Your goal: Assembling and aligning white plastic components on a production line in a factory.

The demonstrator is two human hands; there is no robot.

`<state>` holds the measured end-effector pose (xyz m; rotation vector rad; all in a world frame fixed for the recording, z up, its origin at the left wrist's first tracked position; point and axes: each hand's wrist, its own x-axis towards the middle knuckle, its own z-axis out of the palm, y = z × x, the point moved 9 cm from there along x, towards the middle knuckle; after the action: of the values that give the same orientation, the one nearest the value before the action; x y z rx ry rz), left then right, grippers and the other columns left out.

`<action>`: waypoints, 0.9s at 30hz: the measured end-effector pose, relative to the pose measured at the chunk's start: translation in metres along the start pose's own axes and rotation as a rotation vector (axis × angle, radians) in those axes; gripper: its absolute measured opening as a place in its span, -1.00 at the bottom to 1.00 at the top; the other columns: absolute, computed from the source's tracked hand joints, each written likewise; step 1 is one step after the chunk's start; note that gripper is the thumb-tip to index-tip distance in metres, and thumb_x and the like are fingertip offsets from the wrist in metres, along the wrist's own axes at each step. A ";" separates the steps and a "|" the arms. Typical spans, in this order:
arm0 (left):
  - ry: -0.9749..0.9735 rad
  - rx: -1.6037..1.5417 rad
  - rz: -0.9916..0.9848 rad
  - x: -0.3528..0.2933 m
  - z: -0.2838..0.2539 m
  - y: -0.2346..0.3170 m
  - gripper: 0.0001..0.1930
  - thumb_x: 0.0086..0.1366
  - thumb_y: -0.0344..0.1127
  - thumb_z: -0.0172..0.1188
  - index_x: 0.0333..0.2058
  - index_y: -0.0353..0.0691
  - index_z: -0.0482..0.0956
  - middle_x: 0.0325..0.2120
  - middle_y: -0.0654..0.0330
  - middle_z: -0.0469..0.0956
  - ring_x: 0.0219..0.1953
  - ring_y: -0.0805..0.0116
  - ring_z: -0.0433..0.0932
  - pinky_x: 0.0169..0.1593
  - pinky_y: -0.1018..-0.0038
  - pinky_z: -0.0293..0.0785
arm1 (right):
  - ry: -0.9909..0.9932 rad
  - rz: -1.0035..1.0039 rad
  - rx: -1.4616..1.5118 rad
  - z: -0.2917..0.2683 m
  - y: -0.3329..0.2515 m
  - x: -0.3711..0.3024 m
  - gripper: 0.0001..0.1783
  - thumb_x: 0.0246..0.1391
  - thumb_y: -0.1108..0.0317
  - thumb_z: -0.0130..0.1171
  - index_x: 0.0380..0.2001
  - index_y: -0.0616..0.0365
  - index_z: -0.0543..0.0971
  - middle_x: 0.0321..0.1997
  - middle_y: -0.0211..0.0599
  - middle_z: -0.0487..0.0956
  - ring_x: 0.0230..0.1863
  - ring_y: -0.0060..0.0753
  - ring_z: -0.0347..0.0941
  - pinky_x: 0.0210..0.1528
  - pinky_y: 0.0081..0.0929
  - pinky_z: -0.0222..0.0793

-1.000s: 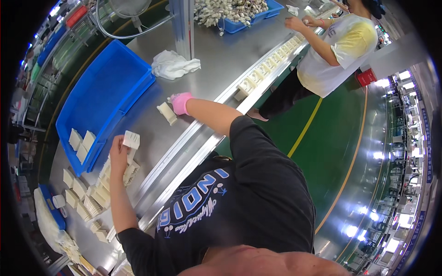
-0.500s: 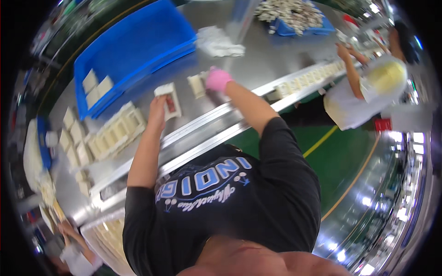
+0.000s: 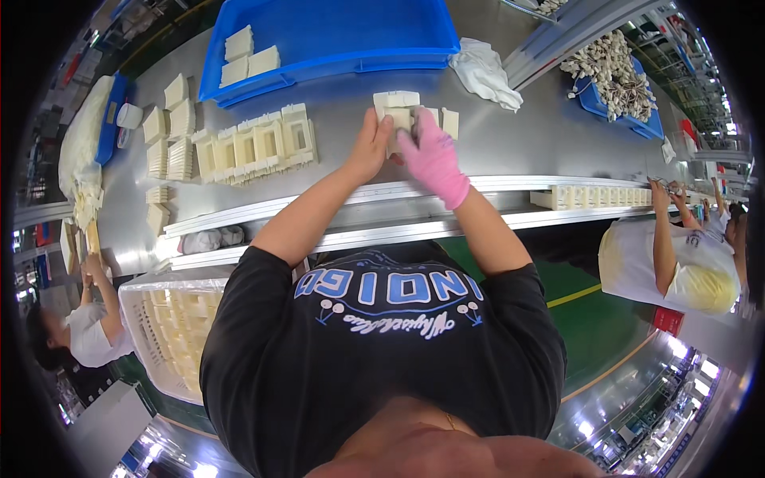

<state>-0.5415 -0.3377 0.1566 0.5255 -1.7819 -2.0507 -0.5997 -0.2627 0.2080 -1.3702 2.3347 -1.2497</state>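
My bare left hand [image 3: 368, 150] grips the left side of a cream plastic housing [image 3: 396, 100], held just above the metal table. From the other side my right hand [image 3: 436, 162], in a pink glove, presses thumb and fingers onto the same housing. A paler block-like part of it shows between the two hands; its lower end is hidden by my fingers. Just beyond the pink glove stand small cream plastic pieces [image 3: 450, 123]. Left of my hands, a row of cream frame-shaped housings [image 3: 253, 147] stands side by side on the table.
A blue tray [image 3: 335, 60] holding cream panels lies ahead. Stacked cream panels [image 3: 169, 127] stand at left, a white cloth [image 3: 486, 72] beyond my hands. A metal rail track [image 3: 351, 209] runs along the near edge, carrying housings [image 3: 594, 197] at right. Co-workers work at both sides.
My hands have come together on one housing; before, they were apart, the left on a housing with something reddish inside, the right by small cream pieces. My view has turned leftward.
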 end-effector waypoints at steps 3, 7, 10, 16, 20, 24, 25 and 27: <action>0.006 0.152 0.221 0.003 -0.006 0.011 -0.66 0.30 -0.12 -0.31 -0.10 -0.24 0.15 -0.23 0.11 0.31 -0.20 0.36 0.32 -0.18 0.47 0.33 | 0.067 -0.049 0.051 -0.002 -0.014 -0.005 -0.59 -0.08 0.33 -0.01 -0.12 0.16 0.23 -0.58 -0.18 0.44 -0.60 -0.14 0.40 -0.56 -0.34 0.27; 0.007 0.061 0.189 0.004 -0.006 0.009 -0.65 0.31 -0.12 -0.31 -0.09 -0.24 0.16 -0.22 0.12 0.31 -0.17 0.39 0.28 -0.07 0.52 0.19 | 0.060 -0.053 0.120 -0.007 -0.016 -0.005 -0.50 -0.10 0.39 0.02 -0.05 0.14 0.16 -0.60 -0.24 0.42 -0.62 -0.17 0.39 -0.58 -0.36 0.26; -0.005 0.007 0.104 0.003 -0.005 0.003 -0.64 0.30 -0.11 -0.31 -0.07 -0.24 0.16 -0.21 0.14 0.31 -0.16 0.41 0.28 -0.09 0.51 0.22 | 0.077 -0.063 0.124 -0.011 -0.016 -0.006 -0.50 -0.10 0.41 0.02 -0.04 0.15 0.16 -0.61 -0.24 0.42 -0.62 -0.18 0.39 -0.58 -0.38 0.26; -0.017 -0.021 0.142 0.007 -0.005 0.007 -0.63 0.30 -0.10 -0.30 -0.05 -0.22 0.16 -0.21 0.19 0.31 -0.18 0.47 0.28 -0.12 0.54 0.24 | 0.154 -0.173 0.086 -0.019 -0.029 -0.005 -0.52 -0.09 0.44 0.03 -0.05 0.20 0.18 -0.72 -0.35 0.33 -0.73 -0.47 0.28 -0.63 -0.55 0.21; -0.049 -0.201 -0.032 0.005 0.002 -0.003 -0.62 0.28 -0.09 -0.24 -0.03 -0.20 0.12 -0.20 0.20 0.32 -0.18 0.49 0.31 -0.18 0.55 0.31 | -0.020 -0.032 0.101 -0.010 -0.019 0.000 -0.53 -0.08 0.39 0.02 -0.05 0.18 0.21 -0.71 -0.33 0.34 -0.71 -0.43 0.29 -0.61 -0.52 0.22; -0.111 -0.259 -0.198 0.002 0.009 -0.015 -0.58 0.23 -0.11 -0.10 -0.02 -0.19 0.10 -0.21 0.17 0.33 -0.20 0.43 0.38 -0.28 0.50 0.41 | -0.082 -0.042 0.075 -0.018 -0.035 -0.007 -0.51 -0.08 0.41 0.01 -0.02 0.19 0.21 -0.68 -0.34 0.37 -0.66 -0.51 0.31 -0.58 -0.56 0.23; -0.110 -0.259 -0.197 0.001 0.008 -0.014 -0.58 0.23 -0.11 -0.10 -0.02 -0.19 0.10 -0.21 0.17 0.33 -0.20 0.43 0.38 -0.28 0.50 0.41 | -0.162 0.004 0.216 -0.016 -0.036 -0.008 -0.51 -0.09 0.43 0.00 -0.02 0.20 0.22 -0.65 -0.35 0.39 -0.64 -0.54 0.32 -0.56 -0.60 0.24; -0.186 -0.302 -0.204 -0.003 0.015 -0.009 -0.56 0.20 -0.15 -0.05 -0.03 -0.21 0.09 -0.22 0.10 0.34 -0.23 0.38 0.42 -0.38 0.48 0.46 | -0.243 0.051 0.359 -0.018 -0.036 -0.010 -0.51 -0.09 0.46 -0.01 -0.01 0.20 0.23 -0.62 -0.36 0.42 -0.62 -0.58 0.32 -0.53 -0.63 0.25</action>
<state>-0.5471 -0.3225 0.1493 0.4539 -1.5235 -2.5266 -0.5805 -0.2527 0.2429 -1.2528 1.8640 -1.3236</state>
